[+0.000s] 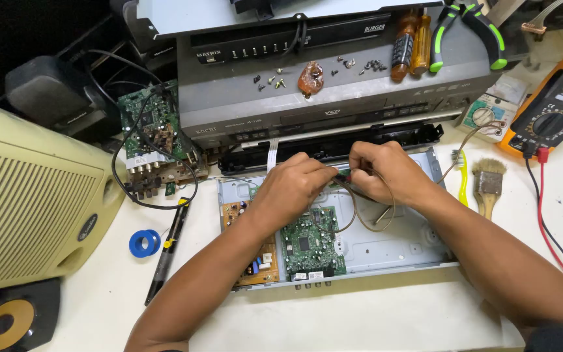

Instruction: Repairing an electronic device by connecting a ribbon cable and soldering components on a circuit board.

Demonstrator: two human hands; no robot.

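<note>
An opened metal player chassis (392,244) lies on the white bench, with a green circuit board (311,244) and a tan power board (255,264) inside it. My left hand (291,189) and my right hand (386,173) meet above the back of the green board. Between their fingertips is a small red and green part (342,174) with thin brown wires (353,212) looping down from it. Which hand pinches it is hard to tell; both touch it. A black front panel (333,146) with a white ribbon cable (272,155) lies just behind the hands.
Grey disc players (333,85) are stacked behind, bearing loose screws, two screwdrivers (410,45) and green-handled pliers (470,32). An orange multimeter (555,104), a paintbrush (488,186) and a toothbrush (462,176) lie right. A speaker (27,195), loose green board (151,127), blue tape roll (143,243) and black soldering iron (167,251) lie left.
</note>
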